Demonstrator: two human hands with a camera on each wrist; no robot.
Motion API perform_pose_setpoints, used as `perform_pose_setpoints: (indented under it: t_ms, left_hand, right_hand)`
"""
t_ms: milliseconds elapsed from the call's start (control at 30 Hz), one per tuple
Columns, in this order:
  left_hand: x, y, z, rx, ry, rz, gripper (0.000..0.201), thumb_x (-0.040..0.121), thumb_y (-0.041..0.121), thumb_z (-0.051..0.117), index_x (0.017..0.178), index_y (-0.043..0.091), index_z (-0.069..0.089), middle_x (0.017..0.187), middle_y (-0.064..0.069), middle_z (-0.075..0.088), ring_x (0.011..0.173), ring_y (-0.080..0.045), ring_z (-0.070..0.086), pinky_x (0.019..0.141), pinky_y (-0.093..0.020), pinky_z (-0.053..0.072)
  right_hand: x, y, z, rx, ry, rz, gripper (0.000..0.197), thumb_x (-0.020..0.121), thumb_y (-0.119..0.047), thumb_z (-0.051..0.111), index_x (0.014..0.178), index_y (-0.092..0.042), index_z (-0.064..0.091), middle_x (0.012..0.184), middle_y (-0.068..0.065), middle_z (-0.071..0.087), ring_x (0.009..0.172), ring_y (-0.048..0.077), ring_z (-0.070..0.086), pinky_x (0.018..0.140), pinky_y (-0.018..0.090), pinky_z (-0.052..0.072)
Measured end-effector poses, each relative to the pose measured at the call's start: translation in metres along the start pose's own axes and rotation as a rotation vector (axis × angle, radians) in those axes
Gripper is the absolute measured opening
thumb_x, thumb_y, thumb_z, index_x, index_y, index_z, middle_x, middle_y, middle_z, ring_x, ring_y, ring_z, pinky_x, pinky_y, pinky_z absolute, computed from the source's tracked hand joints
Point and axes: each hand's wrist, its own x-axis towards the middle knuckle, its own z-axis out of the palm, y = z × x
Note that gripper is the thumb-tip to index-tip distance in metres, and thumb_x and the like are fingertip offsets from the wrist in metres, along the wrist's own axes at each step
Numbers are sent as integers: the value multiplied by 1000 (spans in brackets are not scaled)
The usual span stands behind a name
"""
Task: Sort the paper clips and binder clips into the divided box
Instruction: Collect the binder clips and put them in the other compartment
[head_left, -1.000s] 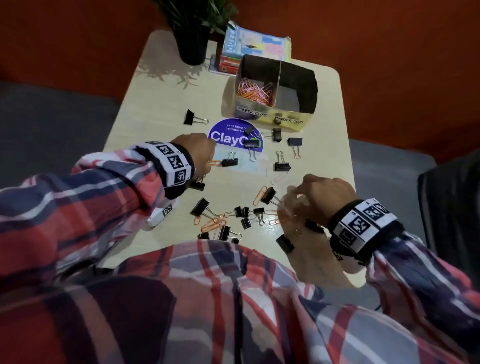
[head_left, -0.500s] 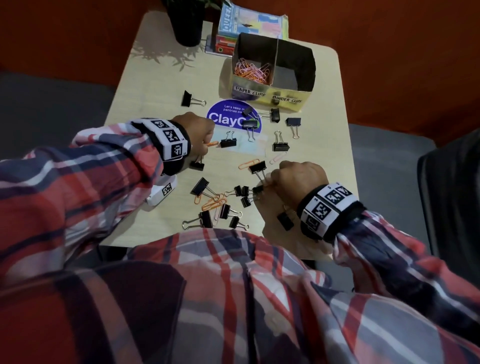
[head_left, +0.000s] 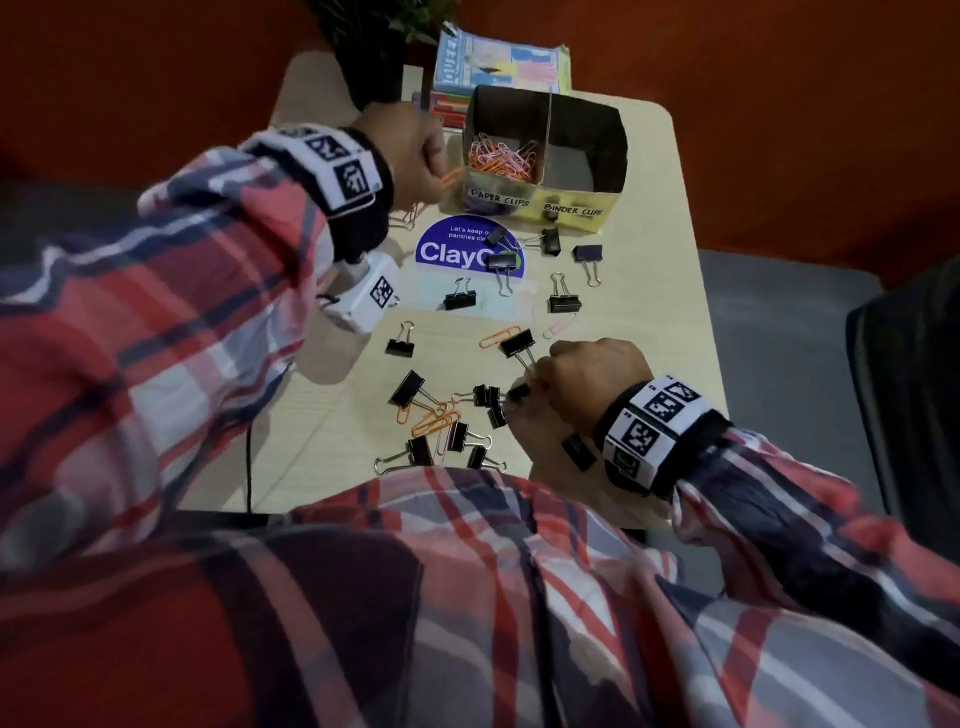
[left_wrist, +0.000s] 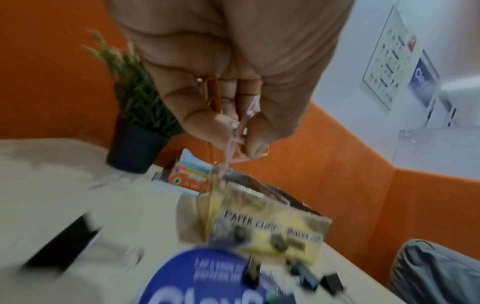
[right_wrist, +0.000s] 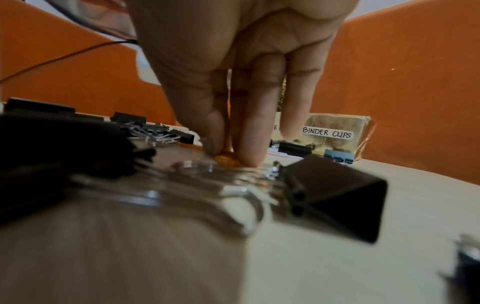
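Note:
The divided box (head_left: 545, 203) stands at the table's far side, its yellow front labelled PAPER CLIPS and BINDER CLIPS. Pink and orange paper clips (head_left: 498, 158) lie in its left compartment. My left hand (head_left: 441, 176) hovers just left of the box and pinches an orange and a pink paper clip (left_wrist: 235, 133). Several black binder clips (head_left: 460, 300) and loose paper clips (head_left: 434, 421) are scattered over the near table. My right hand (head_left: 524, 387) is down among them, thumb and fingertip pinching an orange paper clip (right_wrist: 226, 160) against the tabletop beside a binder clip (right_wrist: 337, 197).
A round blue sticker (head_left: 452, 252) lies in front of the box. A potted plant (head_left: 379, 67) and a stack of books (head_left: 498, 65) stand behind it. The table's right edge (head_left: 698, 312) is close to my right hand; a dark chair (head_left: 909, 389) stands beyond.
My left hand has lifted from the middle of the table and moved away to the box's left side, carrying paper clips. My right hand stays low at the clip pile.

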Motion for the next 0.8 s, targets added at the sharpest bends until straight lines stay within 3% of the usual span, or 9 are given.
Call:
perform_pose_setpoints:
  t_ms: [67,133,233,300,400,567,700,800]
  left_hand:
    - [20,15,-10,18,38,41,16,83,6,64,97,10,68,89,-4,62,74,-17,57,68,-24,39]
    - [39,31,-13,86,67,104,15,82,7,63,95,10,69,99,-8,68,88,-24,61,70,-24,37]
    - [69,48,-9,201,26,161,15,82,6,59,73,18,59,107,-11,70,96,-28,62,73,-29,42]
    - [86,56,-4,232,6,167,14,83,3,55,81,15,63,109,-14,69,101,-32,61,81,-34,46]
    - [110,57,10,274,-28,163,23,84,1,55,103,2,68,112,-18,67,105,-35,61,81,-34,45]
    - [124,43,37,345,-118,220,24,89,12,59,112,6,66,118,-15,65,110,-32,59,82,-30,42]
    - [104,32,26,223,1,215,24,89,22,62,112,15,66,120,-12,62,110,-32,57,89,-36,45]
    - [62,20,17,132,28,245,22,88,21,65,109,16,66,113,-7,63,100,-25,60,81,-32,47]
  right_hand:
    - [2,-4,-2,-31,-13,-12,32,95,-37,43,117,-22,60,113,1,61,101,28,62,69,30,39]
    - [3,-7,-4,-42,-20,-24,33,95,-38,44,120,-21,59,115,2,61,101,27,63,67,30,39]
    - [3,-9,-8,-41,-36,-38,33,96,-34,42,123,-20,57,117,3,59,101,26,63,67,30,40]
    - [3,-10,-8,-36,-43,-27,33,97,-29,39,123,-16,55,119,4,58,102,26,63,68,30,41]
    - [6,-12,-5,-44,-20,-25,32,97,-23,38,122,-13,55,120,6,57,101,27,63,65,31,40]
    - [5,-9,-4,-7,-5,-12,33,98,-26,38,123,-15,56,119,4,56,99,27,63,65,29,38]
    - [-2,-1,-9,3,-52,-57,36,96,-31,39,128,-24,52,119,2,53,100,29,63,66,31,38]
    - [-1,-2,-12,-50,-32,-93,34,98,-27,36,130,-26,50,120,1,53,100,27,63,64,30,38]
